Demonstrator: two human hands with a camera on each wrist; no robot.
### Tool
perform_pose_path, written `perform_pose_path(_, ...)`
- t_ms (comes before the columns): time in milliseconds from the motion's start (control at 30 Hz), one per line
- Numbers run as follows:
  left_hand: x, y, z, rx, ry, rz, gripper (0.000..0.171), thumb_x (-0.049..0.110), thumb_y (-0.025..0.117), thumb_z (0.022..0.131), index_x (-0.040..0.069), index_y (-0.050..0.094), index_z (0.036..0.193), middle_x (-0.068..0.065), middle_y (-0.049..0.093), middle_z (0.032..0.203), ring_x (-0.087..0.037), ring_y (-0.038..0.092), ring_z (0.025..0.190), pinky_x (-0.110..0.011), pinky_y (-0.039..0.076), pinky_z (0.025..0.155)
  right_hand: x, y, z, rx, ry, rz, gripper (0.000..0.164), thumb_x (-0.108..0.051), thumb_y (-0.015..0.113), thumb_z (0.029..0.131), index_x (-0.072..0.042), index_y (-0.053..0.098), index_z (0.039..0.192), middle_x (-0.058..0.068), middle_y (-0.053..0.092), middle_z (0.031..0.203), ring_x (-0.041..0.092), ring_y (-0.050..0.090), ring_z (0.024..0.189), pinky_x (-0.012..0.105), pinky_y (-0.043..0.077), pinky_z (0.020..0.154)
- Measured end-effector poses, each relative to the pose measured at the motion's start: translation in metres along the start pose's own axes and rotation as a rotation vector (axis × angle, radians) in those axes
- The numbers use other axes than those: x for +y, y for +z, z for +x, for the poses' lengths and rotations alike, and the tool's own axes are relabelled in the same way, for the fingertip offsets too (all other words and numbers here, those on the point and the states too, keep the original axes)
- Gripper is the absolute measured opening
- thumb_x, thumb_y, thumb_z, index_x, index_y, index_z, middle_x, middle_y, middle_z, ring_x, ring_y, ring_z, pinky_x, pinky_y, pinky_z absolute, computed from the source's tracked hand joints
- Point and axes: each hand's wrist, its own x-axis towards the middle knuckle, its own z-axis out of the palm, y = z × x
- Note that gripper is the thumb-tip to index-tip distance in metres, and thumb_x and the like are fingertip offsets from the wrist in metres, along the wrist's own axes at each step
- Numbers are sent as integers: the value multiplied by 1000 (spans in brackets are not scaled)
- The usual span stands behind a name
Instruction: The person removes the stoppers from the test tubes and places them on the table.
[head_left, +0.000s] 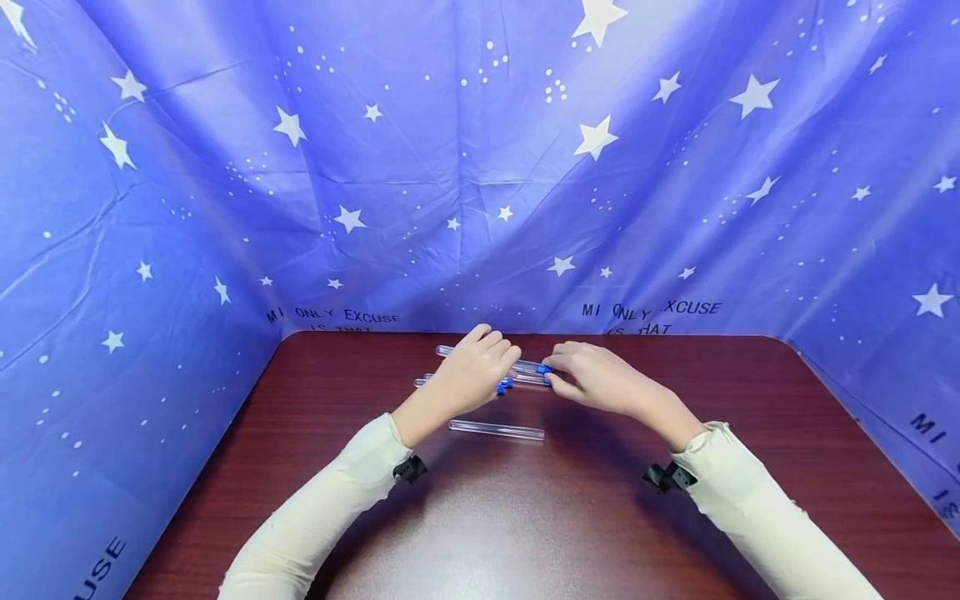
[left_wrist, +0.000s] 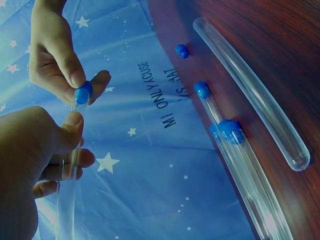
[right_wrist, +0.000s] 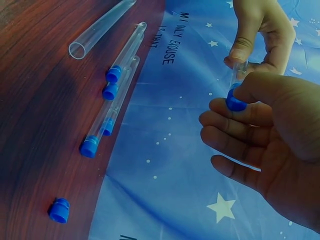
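My left hand (head_left: 476, 371) grips a clear test tube (left_wrist: 66, 200) round its body, thumb and fingers curled about it. The thumb and forefinger of my right hand (head_left: 600, 379) pinch a blue cap (right_wrist: 236, 101) at the mouth of that tube; its other fingers are spread. How far the cap sits on the tube is hidden by the fingers. Below the hands lie several capped test tubes (left_wrist: 255, 185) side by side, their blue caps staggered. Nearer the body lies a clear test tube (head_left: 497, 430) with an uncovered mouth.
A loose blue cap (right_wrist: 59, 210) lies on the dark red-brown table (head_left: 525, 517), apart from the tubes. Blue cloth (head_left: 420, 150) with white stars hangs behind the table and along both sides.
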Motion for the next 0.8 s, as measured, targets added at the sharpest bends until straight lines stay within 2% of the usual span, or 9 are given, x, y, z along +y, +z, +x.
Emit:
perform_pose_path(167,1,1,0,1,-7,-6,16,12,75,80,13,61,88,1,66,78,-19,59,78,-32,45,86,0,2,0,13,-13,-33,7,-12,65,93,-9,68,88,-2,54,74,9,47,68,30,44,62)
perform_pose_path(433,1,2,2,-5,-13,-13,26,11,78,69,14,60,87,2,66,76,-19,58,76,-31,44,85,1,4,-1,32,-28,-72,8,-14,65,93,-8,69,89,1,56,76,12,50,68,32,46,63)
perform_pose_path(667,1,1,3,-10,-24,-23,24,13,80,72,13,61,87,2,67,76,-19,58,76,-31,45,85,0,3,-1,33,-27,-78,8,-13,66,92,-10,66,84,0,53,74,13,49,67,33,44,62)
perform_pose_path(800,1,0,2,-21,-32,-42,27,14,81,70,13,61,87,1,68,77,-20,59,77,-32,46,86,-1,3,0,31,-24,-85,10,-13,66,91,-12,64,82,-3,51,74,13,48,67,32,44,60)
